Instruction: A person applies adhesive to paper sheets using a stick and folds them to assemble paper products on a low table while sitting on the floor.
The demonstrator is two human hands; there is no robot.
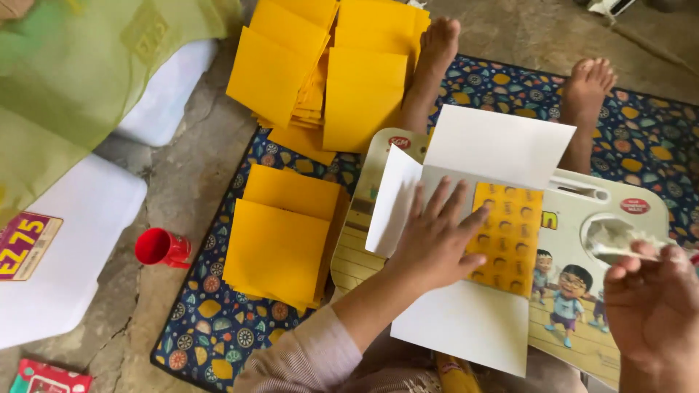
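My left hand (435, 236) lies flat, fingers spread, on a paper piece (466, 327) that is white with a yellow printed inside (510, 233); its flaps stand open at the left, top and bottom. The paper rests on a small lap desk (582, 320) printed with cartoon children. My right hand (652, 306) hovers at the desk's right edge, fingers pinched on a small whitish tool (619, 244) held over a round recess in the desk.
Stacks of yellow folded papers lie on the patterned mat (211, 327): one pile (280, 240) left of the desk, larger piles (328, 73) farther away. A red cup (162, 248) lies on the concrete floor. White stacks (80, 247) and a green bag (80, 73) are at left. Bare feet (586, 87) extend ahead.
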